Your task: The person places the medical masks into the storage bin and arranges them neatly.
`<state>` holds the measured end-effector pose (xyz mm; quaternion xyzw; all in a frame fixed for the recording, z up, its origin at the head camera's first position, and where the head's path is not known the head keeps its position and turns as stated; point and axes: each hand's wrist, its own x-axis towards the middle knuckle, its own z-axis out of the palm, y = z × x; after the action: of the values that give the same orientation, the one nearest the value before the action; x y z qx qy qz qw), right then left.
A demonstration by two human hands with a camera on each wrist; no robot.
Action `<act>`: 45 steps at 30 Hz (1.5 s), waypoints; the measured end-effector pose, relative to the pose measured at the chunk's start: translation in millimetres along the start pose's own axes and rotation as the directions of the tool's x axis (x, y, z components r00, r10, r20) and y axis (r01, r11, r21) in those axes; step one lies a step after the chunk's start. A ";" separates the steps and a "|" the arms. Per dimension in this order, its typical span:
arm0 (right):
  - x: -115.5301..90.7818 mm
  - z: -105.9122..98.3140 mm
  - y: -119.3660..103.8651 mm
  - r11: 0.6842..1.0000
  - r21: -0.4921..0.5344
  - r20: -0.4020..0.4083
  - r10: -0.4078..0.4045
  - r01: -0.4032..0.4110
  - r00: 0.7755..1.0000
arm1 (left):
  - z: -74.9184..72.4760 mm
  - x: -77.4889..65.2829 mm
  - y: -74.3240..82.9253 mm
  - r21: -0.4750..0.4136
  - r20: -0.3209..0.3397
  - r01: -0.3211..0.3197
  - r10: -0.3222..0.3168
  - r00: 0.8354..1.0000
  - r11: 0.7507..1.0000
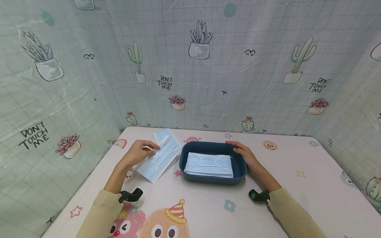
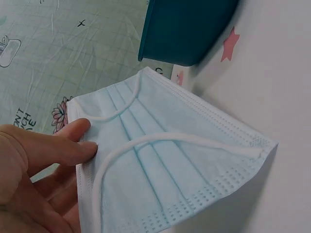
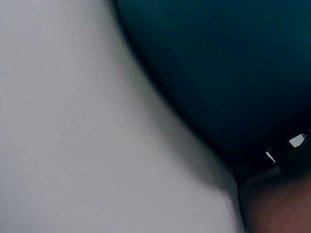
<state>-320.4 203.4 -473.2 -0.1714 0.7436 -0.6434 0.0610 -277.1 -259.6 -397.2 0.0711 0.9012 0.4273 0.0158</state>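
My left hand (image 1: 138, 153) pinches a light-blue pleated face mask (image 2: 146, 150) between thumb and fingers at one edge. The mask hangs tilted over the table left of the box, its white ear loops showing. Another face mask (image 1: 160, 134) shows behind it, partly covered. A dark teal plastic box (image 1: 209, 180) stands at the middle of the table. Inside lies a flat stack of face masks (image 1: 208, 165), towards its left side. My right hand (image 1: 247, 155) holds the box by its back right rim; the right wrist view shows the box wall close up and a blurred bit of hand.
The white table (image 1: 205, 211) carries printed cartoon figures, stars and flowers. A patterned curtain (image 1: 208, 76) with cactus drawings rises behind the table and along both sides. Dark wrist bands (image 1: 131, 195) with small cameras sit at both sleeve cuffs.
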 end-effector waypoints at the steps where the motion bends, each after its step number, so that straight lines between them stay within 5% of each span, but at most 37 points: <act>1: 0.1 -0.1 0.3 1.000 -0.001 -0.002 0.001 -0.001 1.000 | 0.1 -0.1 1.0 0.001 -0.010 -0.005 0.005 1.000 1.000; 18: -0.8 -0.1 -1.0 0.999 -0.030 0.000 -0.013 0.013 1.000 | 0.4 -7.5 20.3 -0.052 -0.117 0.006 -0.012 0.993 0.999; 45: -0.8 -0.2 0.5 0.999 -0.048 -0.005 -0.017 0.016 1.000 | 5.8 -5.1 22.9 -0.074 -0.108 0.019 -0.027 0.994 0.997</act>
<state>-319.9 203.8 -473.7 -0.1773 0.7575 -0.6263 0.0496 -269.0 -241.5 -383.3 0.0366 0.8852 0.4631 -0.0259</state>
